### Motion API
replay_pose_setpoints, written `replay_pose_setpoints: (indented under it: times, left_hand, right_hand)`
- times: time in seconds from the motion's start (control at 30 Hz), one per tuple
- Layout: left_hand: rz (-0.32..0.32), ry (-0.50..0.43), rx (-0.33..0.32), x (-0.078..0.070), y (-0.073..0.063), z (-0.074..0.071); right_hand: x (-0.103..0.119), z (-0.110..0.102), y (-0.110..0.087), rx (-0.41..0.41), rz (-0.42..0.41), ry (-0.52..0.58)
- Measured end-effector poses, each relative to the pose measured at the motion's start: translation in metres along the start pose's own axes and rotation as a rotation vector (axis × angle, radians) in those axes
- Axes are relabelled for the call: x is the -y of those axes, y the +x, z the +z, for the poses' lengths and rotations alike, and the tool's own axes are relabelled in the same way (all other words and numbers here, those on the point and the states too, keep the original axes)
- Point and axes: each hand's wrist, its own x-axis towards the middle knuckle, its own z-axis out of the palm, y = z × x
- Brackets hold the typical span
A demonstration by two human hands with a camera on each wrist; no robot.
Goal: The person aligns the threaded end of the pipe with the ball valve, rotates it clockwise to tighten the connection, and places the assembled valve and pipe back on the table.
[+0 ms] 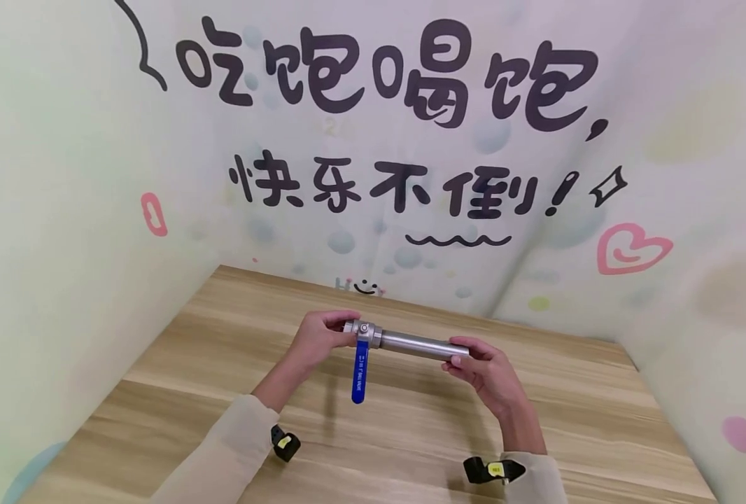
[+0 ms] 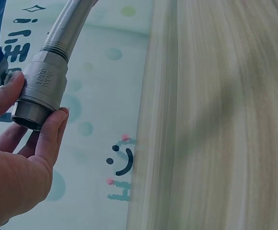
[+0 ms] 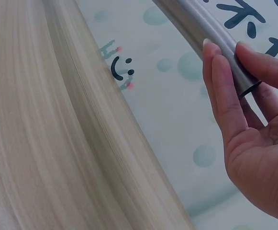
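A steel ball valve (image 1: pixel 364 330) with a blue lever handle (image 1: pixel 360 371) is joined to a straight metal pipe (image 1: pixel 420 344), and both are held above the table. My left hand (image 1: pixel 316 341) grips the valve body at its outer end, thumb on one side and fingers on the other. In the left wrist view, threads show where the pipe (image 2: pixel 74 24) meets the valve (image 2: pixel 43 81), whose body reads 1000 WOG. My right hand (image 1: pixel 489 371) pinches the pipe's far end between thumb and fingers. The lever hangs toward me, touched by neither hand.
Below the hands lies a wood-grain table (image 1: pixel 385 441), with shadows of the arms on it. A printed wall (image 1: pixel 373 140) with black lettering rises behind, and side walls stand left and right. Small black cameras (image 1: pixel 285 443) are strapped at both wrists.
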Motion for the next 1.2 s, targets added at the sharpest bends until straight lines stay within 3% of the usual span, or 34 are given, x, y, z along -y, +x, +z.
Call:
replay_pose_setpoints:
  times: [0.27, 0.6, 0.83, 1.2]
  left_hand:
    - [0.017, -0.008, 0.019, 0.0003, 0.0012, -0.0013]
    - [0.018, -0.003, 0.011, -0.0011, 0.0004, -0.0039]
    - [0.01, -0.003, 0.001, 0.0001, -0.0014, -0.0055]
    - [0.006, -0.001, 0.013, -0.0009, -0.0042, -0.0047]
  right_hand:
    - [0.0016, 0.0024, 0.0013, -0.058, 0.006, -0.023]
    - [0.0015, 0.0051, 0.0041, -0.055, 0.002, -0.076]
    - [0.0001, 0.0038, 0.0038, -0.019, 0.003, -0.06]
    - [0.0003, 0.0026, 0.0024, -0.039, 0.01, -0.056]
